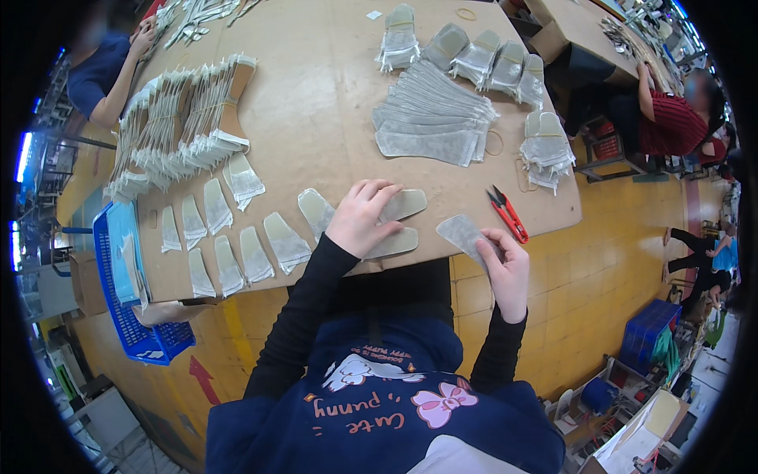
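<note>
My right hand (505, 265) pinches a grey tapered fabric piece (459, 232) between thumb and fingers, just off the table's front edge. At the table's edge, my left hand (362, 217) rests over two flat pieces, its thumb spread from the fingers. One is a grey-green upper piece (409, 203); the other is a lower piece (403, 240), partly hidden under the thumb. Left of that hand lies another pale green piece (313, 207). Further left, several similar tapered pieces (254, 254) with whitish frayed ends lie in two rows.
Red-handled snips (508, 215) lie right, beside banded stacks (546, 150). A fanned grey stack (430, 118) lies ahead; bundled brown-and-white pieces (185, 118) stand far left. A blue basket (162, 344) hangs by the left edge. Co-workers sit at left (99, 75) and right (671, 118).
</note>
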The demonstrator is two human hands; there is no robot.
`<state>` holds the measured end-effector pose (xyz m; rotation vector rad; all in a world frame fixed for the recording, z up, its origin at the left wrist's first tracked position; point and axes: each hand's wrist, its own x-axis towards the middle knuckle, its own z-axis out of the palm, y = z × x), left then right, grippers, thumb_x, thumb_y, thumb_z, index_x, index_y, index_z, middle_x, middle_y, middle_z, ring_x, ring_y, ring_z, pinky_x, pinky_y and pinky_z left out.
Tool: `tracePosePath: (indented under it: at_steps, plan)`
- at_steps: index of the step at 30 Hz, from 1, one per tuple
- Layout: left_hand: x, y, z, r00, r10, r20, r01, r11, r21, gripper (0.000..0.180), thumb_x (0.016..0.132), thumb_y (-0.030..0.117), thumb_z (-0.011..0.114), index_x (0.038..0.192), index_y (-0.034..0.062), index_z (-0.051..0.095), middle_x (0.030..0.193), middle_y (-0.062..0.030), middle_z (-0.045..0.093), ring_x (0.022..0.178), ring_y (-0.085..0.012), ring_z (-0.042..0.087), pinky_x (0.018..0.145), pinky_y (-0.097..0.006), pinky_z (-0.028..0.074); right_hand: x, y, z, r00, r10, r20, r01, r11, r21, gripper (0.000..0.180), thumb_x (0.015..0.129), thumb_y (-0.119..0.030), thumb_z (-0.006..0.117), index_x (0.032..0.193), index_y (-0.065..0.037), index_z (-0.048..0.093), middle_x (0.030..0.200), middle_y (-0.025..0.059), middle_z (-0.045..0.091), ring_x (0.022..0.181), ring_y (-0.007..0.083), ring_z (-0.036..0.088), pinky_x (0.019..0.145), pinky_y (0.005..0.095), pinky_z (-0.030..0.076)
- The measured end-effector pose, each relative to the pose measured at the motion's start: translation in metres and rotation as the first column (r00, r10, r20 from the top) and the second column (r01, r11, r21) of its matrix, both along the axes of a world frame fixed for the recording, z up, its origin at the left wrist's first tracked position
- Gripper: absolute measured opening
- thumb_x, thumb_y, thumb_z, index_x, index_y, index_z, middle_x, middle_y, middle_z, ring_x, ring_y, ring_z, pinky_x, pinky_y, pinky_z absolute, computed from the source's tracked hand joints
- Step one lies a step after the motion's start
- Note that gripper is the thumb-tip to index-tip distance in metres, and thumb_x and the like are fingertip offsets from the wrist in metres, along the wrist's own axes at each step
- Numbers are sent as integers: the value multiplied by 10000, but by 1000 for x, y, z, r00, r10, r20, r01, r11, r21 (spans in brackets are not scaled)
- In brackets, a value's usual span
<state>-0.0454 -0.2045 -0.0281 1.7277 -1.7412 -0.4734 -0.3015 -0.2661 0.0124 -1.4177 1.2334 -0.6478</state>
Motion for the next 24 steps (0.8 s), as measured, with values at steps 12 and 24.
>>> tracePosePath:
  at_steps: [12,24]
  plan:
    - [-10,-12,6,998,-27,-63,21,996,-91,308,807,48,645,1113,44,611,1042,-121,615,988,-288,595,865,-374,481,3,9,-5,999,38,30,-39,999,21,156,915,-80,630,1030,25,640,840,2,625,694,42,518,592,186,398]
    - [-29,45,-2,860,406,-309,-318,900,297,77,811,50,681,868,-2,670,798,-94,604,679,-194,643,655,-300,520,38,-13,-28,853,409,-325,-498,823,-272,101,830,-214,690,835,-118,720,732,-2,643,772,134,557,900,368,256]
